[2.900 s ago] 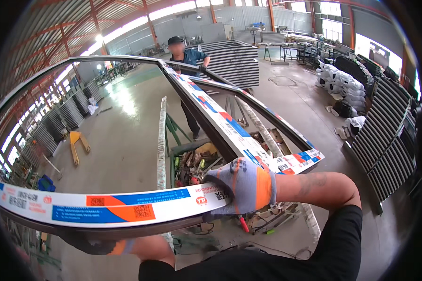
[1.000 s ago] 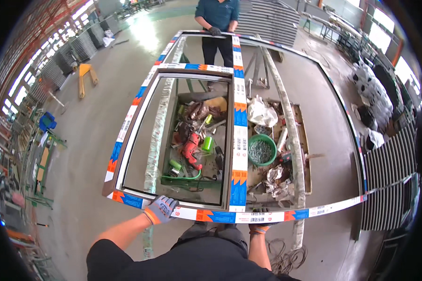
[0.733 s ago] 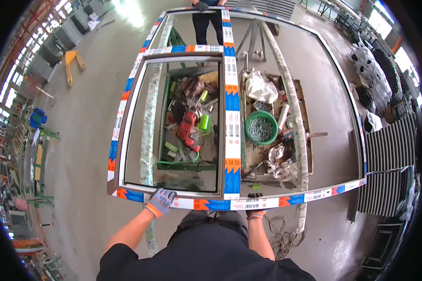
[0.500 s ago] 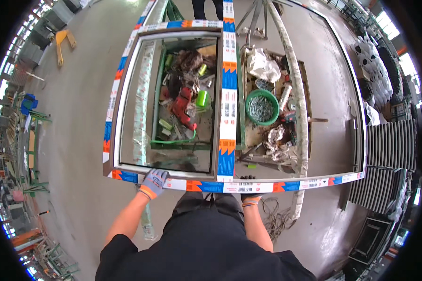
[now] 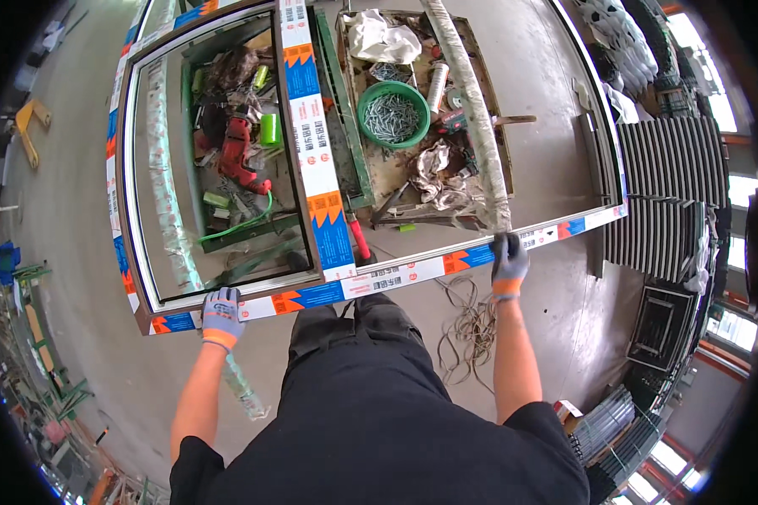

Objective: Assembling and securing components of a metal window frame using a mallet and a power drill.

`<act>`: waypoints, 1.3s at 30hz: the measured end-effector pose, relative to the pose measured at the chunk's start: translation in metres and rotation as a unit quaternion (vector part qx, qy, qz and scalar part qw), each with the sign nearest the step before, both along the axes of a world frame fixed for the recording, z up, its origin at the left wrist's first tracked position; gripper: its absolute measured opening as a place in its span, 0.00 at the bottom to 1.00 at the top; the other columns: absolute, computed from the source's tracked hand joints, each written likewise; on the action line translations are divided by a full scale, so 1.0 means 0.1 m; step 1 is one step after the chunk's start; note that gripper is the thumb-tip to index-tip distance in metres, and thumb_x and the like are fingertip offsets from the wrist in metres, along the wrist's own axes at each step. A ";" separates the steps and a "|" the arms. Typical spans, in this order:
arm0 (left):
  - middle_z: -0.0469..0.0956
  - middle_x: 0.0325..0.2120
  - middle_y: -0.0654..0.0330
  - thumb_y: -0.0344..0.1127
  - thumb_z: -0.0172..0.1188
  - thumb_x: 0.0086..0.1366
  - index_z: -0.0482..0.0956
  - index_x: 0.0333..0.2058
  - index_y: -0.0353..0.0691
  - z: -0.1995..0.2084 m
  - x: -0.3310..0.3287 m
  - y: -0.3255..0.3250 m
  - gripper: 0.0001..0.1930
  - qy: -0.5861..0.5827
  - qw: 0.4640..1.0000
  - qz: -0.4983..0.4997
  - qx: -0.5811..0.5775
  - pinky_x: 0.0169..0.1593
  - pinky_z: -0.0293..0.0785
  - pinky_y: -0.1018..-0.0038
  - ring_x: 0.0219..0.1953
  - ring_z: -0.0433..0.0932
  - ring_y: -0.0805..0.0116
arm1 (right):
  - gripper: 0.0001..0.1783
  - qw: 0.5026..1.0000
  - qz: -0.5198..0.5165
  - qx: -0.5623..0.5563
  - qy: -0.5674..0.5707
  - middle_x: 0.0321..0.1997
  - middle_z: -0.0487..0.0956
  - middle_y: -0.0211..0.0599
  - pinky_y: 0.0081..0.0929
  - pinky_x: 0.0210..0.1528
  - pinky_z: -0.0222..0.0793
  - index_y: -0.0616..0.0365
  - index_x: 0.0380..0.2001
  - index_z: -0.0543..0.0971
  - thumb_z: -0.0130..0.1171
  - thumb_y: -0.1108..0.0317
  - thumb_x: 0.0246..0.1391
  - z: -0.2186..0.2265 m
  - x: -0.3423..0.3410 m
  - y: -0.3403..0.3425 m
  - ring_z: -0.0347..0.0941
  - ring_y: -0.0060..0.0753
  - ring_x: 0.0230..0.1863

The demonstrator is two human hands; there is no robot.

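A large window frame [image 5: 383, 279], wrapped in white, blue and orange protective film, lies across two supports in front of me. Its left part holds a dark-edged sash with a glass pane; the right part is unglazed. My left hand [image 5: 221, 316], in a grey glove with an orange cuff, grips the near rail close to the left corner. Further right along that rail, my right hand [image 5: 509, 268], gloved alike, is closed over the edge beside a wrapped support bar [image 5: 478, 118]. The undersides of both hands' grips are hidden.
Below the frame are a tray [image 5: 472, 46] with a green bowl of screws [image 5: 393, 115] and a red power drill [image 5: 237, 156] seen through the glass. A coiled rope [image 5: 467, 332] lies on the floor near my right forearm. Stacked dark profiles [image 5: 674, 160] stand at the right.
My right hand has moved from beneath the rail's middle to grip it further right. The frame sits further left and tilted in view; my left hand stays near its corner.
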State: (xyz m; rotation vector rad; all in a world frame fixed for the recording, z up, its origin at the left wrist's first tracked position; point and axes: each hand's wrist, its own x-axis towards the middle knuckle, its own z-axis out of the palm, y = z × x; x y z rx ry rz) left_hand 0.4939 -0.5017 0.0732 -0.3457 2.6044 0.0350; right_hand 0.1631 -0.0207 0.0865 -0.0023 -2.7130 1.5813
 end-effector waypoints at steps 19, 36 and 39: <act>0.71 0.43 0.53 0.40 0.63 0.50 0.70 0.49 0.37 -0.11 -0.10 0.14 0.27 0.007 0.998 0.045 -0.034 0.58 0.63 0.65 0.51 0.71 0.57 | 0.18 0.642 0.521 0.559 -0.059 0.49 0.77 0.57 0.42 0.49 0.73 0.58 0.43 0.80 0.57 0.58 0.54 -2.36 -1.64 -0.50 0.76 0.53 0.48; 0.64 0.60 0.47 0.58 0.63 0.51 0.64 0.61 0.38 0.13 0.05 0.24 0.43 -0.024 0.996 0.019 -0.079 0.66 0.51 0.50 0.63 0.62 0.51 | 0.06 0.951 0.269 -0.124 0.088 0.35 0.76 0.31 0.21 0.39 0.65 0.65 0.37 0.76 0.51 0.75 0.58 1.19 0.37 -0.93 0.70 0.21 0.37; 0.61 0.61 0.45 0.67 0.62 0.47 0.62 0.61 0.33 0.53 0.04 0.74 0.51 0.084 0.995 0.045 0.009 0.68 0.47 0.51 0.65 0.55 0.46 | 0.09 0.928 0.317 -0.101 0.168 0.39 0.77 0.42 0.30 0.44 0.70 0.70 0.38 0.75 0.47 0.78 0.58 1.17 0.87 -1.04 0.74 0.36 0.41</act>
